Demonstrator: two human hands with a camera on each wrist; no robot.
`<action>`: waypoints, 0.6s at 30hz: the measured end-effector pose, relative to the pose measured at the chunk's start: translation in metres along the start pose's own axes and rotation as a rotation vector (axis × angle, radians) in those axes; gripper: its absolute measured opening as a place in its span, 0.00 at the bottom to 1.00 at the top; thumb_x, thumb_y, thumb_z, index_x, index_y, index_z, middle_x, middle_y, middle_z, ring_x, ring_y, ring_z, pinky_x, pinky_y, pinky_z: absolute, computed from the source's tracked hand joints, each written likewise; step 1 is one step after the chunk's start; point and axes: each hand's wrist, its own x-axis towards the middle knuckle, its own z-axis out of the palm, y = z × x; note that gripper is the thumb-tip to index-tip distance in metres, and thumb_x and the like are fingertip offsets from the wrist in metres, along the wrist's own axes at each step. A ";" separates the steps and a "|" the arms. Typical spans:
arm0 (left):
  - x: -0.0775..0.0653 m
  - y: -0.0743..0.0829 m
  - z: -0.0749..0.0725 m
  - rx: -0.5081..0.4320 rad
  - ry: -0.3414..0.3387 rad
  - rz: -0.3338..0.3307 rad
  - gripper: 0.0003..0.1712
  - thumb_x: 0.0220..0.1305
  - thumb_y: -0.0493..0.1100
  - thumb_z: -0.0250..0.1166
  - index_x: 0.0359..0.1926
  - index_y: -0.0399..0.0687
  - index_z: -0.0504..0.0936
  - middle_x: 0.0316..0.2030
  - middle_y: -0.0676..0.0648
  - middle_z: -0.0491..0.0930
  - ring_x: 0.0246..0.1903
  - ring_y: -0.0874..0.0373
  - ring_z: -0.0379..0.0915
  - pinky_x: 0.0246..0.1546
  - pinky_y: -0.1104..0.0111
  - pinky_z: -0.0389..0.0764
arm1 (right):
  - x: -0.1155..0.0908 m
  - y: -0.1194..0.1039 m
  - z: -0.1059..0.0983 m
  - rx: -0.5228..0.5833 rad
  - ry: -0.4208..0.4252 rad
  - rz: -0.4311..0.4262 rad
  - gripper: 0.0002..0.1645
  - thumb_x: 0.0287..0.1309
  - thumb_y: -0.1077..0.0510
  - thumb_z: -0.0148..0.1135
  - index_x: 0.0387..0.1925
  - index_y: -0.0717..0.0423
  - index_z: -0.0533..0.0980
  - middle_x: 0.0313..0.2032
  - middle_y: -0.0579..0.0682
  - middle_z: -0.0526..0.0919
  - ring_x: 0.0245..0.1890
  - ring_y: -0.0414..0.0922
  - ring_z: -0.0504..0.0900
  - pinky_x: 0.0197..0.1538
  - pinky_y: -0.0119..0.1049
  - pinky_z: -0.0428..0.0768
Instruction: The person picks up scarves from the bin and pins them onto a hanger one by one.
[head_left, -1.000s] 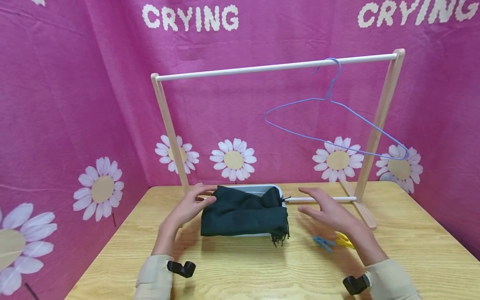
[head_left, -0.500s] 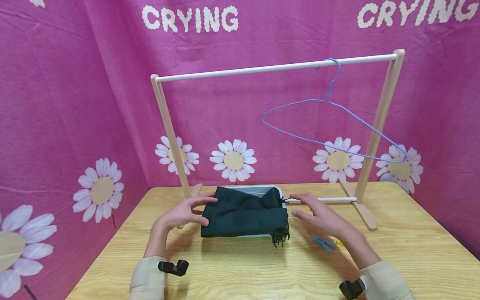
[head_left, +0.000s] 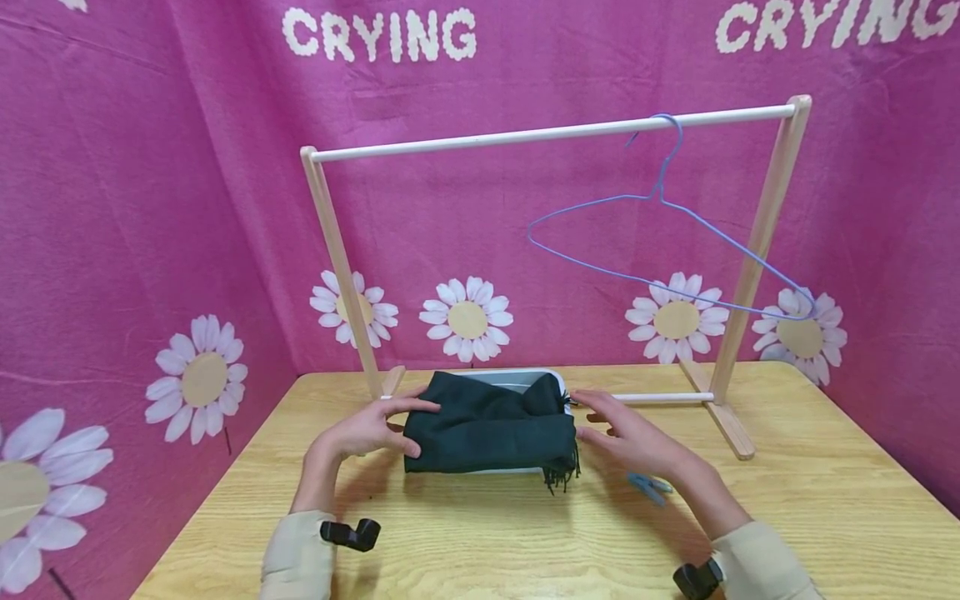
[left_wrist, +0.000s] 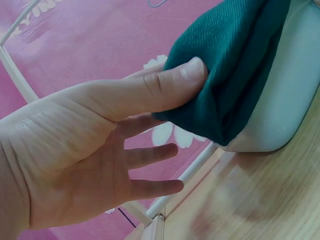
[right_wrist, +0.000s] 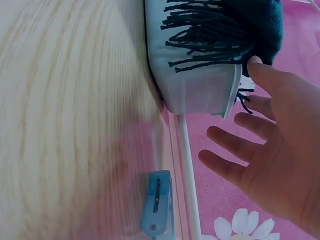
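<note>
A dark green fringed scarf (head_left: 487, 425) lies folded over a light grey plastic tub (head_left: 555, 379), its front fold hanging past the rim. At the scarf's left end, my left hand (head_left: 367, 433) pinches the cloth, thumb on the near side and index finger over the top. In the left wrist view, the thumb of the left hand (left_wrist: 95, 130) presses the green cloth while the ring and little fingers stay apart from it. My right hand (head_left: 633, 433) is at the fringed end, fingers extended. The right wrist view has its thumb (right_wrist: 265, 72) right at the scarf's edge, beside the fringe (right_wrist: 200, 40).
A wooden rack (head_left: 757, 242) with a white top rail stands behind the tub. From the rail hangs a blue wire hanger (head_left: 660, 179). A blue clothespin (head_left: 647, 487) lies on the table (head_left: 487, 533) near my right forearm, a yellow one mostly hidden beside it.
Both hands have come to the scarf's ends: the right moved left to the fringed end, the left shifted down and took the left end. Scarf and tub stay in place.
</note>
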 end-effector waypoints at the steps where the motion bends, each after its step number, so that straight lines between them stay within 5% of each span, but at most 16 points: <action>1: 0.001 -0.001 0.000 0.000 0.007 -0.003 0.36 0.54 0.46 0.75 0.65 0.61 0.76 0.78 0.45 0.50 0.75 0.41 0.46 0.65 0.42 0.67 | 0.000 -0.001 0.000 0.007 -0.011 0.004 0.37 0.71 0.47 0.55 0.73 0.59 0.59 0.70 0.64 0.64 0.62 0.66 0.73 0.59 0.64 0.74; 9: 0.003 -0.004 0.001 -0.009 0.064 0.020 0.23 0.55 0.44 0.75 0.54 0.52 0.86 0.76 0.43 0.55 0.75 0.39 0.44 0.63 0.44 0.70 | 0.002 -0.001 0.004 0.037 -0.053 -0.005 0.38 0.72 0.48 0.55 0.74 0.62 0.58 0.71 0.65 0.60 0.61 0.68 0.73 0.59 0.62 0.75; 18: 0.006 -0.001 -0.002 0.003 0.192 0.136 0.11 0.60 0.38 0.71 0.44 0.44 0.88 0.71 0.39 0.64 0.75 0.40 0.47 0.65 0.54 0.69 | 0.000 0.000 0.007 0.026 -0.074 0.007 0.37 0.72 0.48 0.55 0.74 0.59 0.58 0.70 0.66 0.61 0.59 0.65 0.76 0.58 0.59 0.77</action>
